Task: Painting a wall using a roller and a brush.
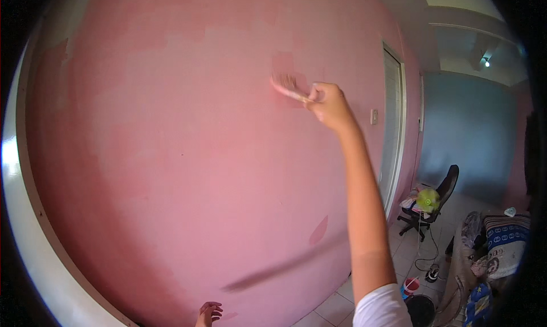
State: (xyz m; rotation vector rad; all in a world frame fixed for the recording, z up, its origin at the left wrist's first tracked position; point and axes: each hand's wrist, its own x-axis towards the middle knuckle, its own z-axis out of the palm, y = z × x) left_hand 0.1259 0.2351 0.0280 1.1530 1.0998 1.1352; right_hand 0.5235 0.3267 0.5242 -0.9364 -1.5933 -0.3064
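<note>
Pink wall (188, 173) fills most of the head view, and on its right part sits a switch (374, 116), which I take as the landmark. Just right of the switch is a door (390, 122); lower and farther right stand a chair (450, 187) and a green fan (428, 200). Well below the switch, a bucket (411, 287) is on the floor.

Brush (288, 88) lies left of the switch and somewhat higher. Its long axis slopes from the bristles, at upper left, down to the right hand (329, 106), which is between brush and switch. This right hand is closed around the handle, so it is clearly the nearer one. Bristles point away from the switch, before a darker pink patch (283, 63); whether they touch the wall, I cannot tell.

Left hand (208, 314) is far below and left of the switch, well apart from the brush, its fingers loosely curled, with nothing visible in them.
</note>
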